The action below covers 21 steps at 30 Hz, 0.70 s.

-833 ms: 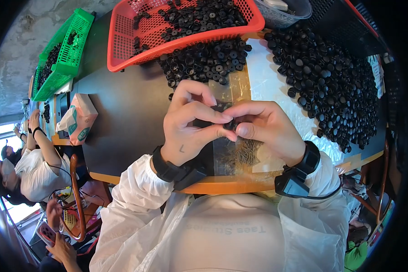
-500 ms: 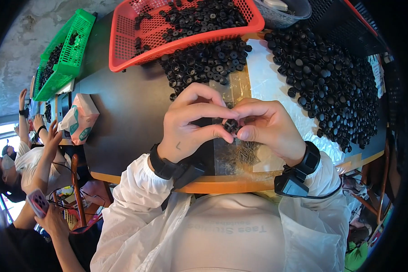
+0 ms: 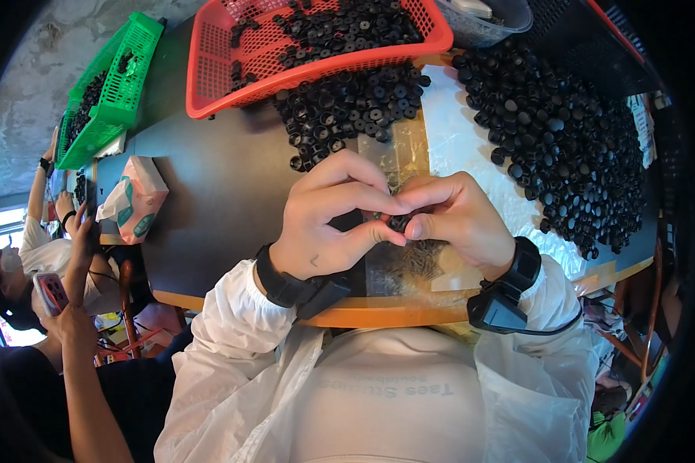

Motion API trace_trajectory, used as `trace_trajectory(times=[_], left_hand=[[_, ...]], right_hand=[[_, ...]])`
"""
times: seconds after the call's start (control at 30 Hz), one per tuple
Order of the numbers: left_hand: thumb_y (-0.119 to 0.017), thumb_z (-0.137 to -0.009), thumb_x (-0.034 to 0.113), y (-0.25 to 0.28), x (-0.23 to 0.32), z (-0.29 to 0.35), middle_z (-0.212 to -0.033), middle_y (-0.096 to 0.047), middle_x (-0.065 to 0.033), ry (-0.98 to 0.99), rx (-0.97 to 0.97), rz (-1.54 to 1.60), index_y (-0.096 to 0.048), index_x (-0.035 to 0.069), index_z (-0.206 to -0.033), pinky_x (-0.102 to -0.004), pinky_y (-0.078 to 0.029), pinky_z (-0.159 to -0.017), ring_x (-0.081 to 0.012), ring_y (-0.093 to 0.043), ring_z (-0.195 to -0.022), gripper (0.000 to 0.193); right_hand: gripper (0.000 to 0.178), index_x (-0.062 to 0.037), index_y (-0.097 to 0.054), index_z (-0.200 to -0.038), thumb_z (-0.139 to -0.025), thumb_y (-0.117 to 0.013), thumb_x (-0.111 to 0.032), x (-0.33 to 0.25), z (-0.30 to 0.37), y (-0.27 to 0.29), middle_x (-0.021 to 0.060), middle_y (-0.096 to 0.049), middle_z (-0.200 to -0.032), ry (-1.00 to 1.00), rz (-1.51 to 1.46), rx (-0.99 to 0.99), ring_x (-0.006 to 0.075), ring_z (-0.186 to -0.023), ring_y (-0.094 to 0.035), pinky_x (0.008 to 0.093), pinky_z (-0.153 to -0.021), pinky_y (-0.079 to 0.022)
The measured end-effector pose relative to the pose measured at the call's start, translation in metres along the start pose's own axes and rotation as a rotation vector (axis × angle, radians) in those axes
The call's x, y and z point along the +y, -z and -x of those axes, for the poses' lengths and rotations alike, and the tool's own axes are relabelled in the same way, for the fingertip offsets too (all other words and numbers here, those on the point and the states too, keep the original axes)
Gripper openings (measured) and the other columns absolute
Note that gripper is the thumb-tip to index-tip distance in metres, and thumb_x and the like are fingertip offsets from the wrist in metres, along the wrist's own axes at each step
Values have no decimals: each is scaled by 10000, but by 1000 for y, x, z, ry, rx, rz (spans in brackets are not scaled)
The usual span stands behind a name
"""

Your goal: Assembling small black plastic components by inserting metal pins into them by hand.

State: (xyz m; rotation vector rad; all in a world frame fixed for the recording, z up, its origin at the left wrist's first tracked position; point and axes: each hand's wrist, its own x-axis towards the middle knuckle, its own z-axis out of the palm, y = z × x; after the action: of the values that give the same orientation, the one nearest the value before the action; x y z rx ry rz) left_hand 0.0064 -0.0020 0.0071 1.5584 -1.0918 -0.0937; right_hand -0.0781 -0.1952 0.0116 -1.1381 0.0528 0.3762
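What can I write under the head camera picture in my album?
Two hands pinch a small black part over a dark table, near a red basket of black pieces.

You're pinching a small round black part that's looking like smooth plastic. On your right, the heaped caps are gleaming, glossy black plastic all over, and the white sheet under them is shining like slick film. Those slim screw-like pieces are giving off a dull metallic look. Your red basket is showing glossy moulded plastic, the green basket likewise. Your dark tabletop is reflecting softly, smooth and satiny, its edge looking wooden. Your jacket sleeves are crinkling, thin sheer cloth.
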Motion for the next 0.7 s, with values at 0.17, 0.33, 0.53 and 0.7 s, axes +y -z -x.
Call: trace_trajectory(times=[0.17, 0.33, 0.53, 0.7], left_hand=[[-851, -691, 128, -1, 10, 4, -876, -603, -81, -19, 10, -34, -713, 29, -881, -285, -480, -653, -178, -591, -731, 254], [-852, -687, 143, 1, 13, 4, -910, -598, -82, 39, 10, -4, -726, 34, -929, -296, -498, -678, -186, -598, -755, 294], [-829, -694, 116, 30, 23, -7, -1014, -584, -86, 75, 79, -338, -688, 66, -1123, -330, -498, -772, -237, -601, -879, 454], [-771, -724, 20, 62, 1, 6, -907, -595, -62, 64, 147, -591, -713, 66, -912, -329, -481, -755, -234, -586, -860, 203]], right_hand=[[240, 31, -720, -1040, -804, -689, 56, 6, 1, -6, 94, -700, -935, 51, 65, 23, 131, -866, -638, 273, -816, -504], [246, 32, -706, -1064, -818, -706, 29, 2, 1, -2, 86, -692, -976, 71, 53, -54, 129, -895, -641, 277, -827, -511], [285, -56, -730, -1012, -731, -779, -55, -47, 19, 18, 74, -685, -932, 391, 840, 288, 165, -868, -649, 283, -787, -510], [261, -99, -722, -1070, -809, -722, -96, -81, 65, 96, 88, -687, -999, 446, 1555, 954, 235, -920, -642, 330, -864, -484]])
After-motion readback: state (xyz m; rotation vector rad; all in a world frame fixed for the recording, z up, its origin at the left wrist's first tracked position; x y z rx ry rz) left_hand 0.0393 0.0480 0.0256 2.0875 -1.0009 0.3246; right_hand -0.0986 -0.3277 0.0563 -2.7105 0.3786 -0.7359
